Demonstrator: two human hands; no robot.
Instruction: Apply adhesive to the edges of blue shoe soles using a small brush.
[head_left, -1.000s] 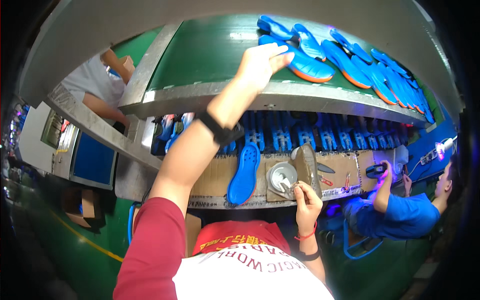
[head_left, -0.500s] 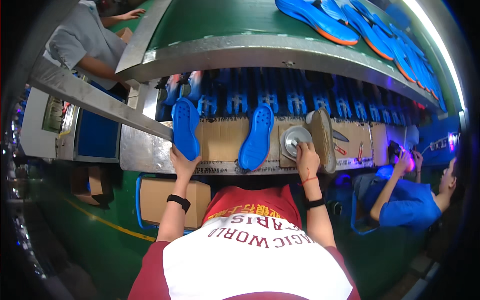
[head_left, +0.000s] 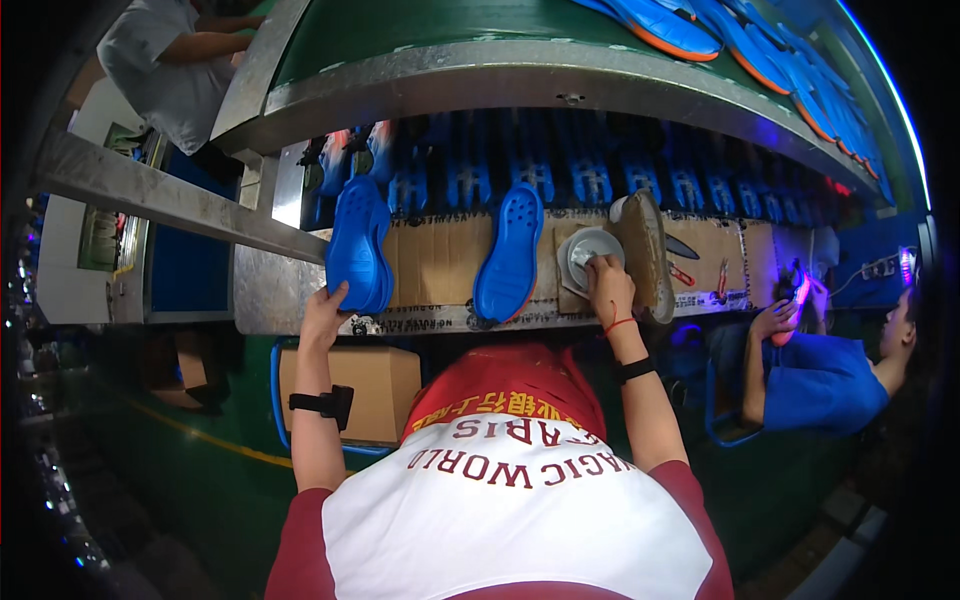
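Note:
My left hand point(head_left: 322, 316) grips the near end of a blue shoe sole point(head_left: 352, 245), thumb on top. The edge of a second blue sole shows under it, shifted slightly to the right. Another blue sole point(head_left: 508, 255) with round holes at its far end lies face up on the cardboard, between my two hands. At the white bowl point(head_left: 592, 243), my right hand point(head_left: 610, 288) has its fingers pinched together, reaching inside. What they hold is too small and hidden to name.
Cardboard point(head_left: 440, 262) covers the bench. Right of the bowl stand a worn, curved holder point(head_left: 648, 258), a knife point(head_left: 680, 248) and red-handled scissors point(head_left: 682, 276). Blue soles line a rack point(head_left: 530, 165) behind; more lie on the green conveyor point(head_left: 400, 40). Co-workers sit right point(head_left: 815, 375) and stand far left point(head_left: 175, 75).
My left hand has shifted left and nearer, and two overlapping soles now show there where one showed before. The right hand stays at the bowl, its fingers lower inside.

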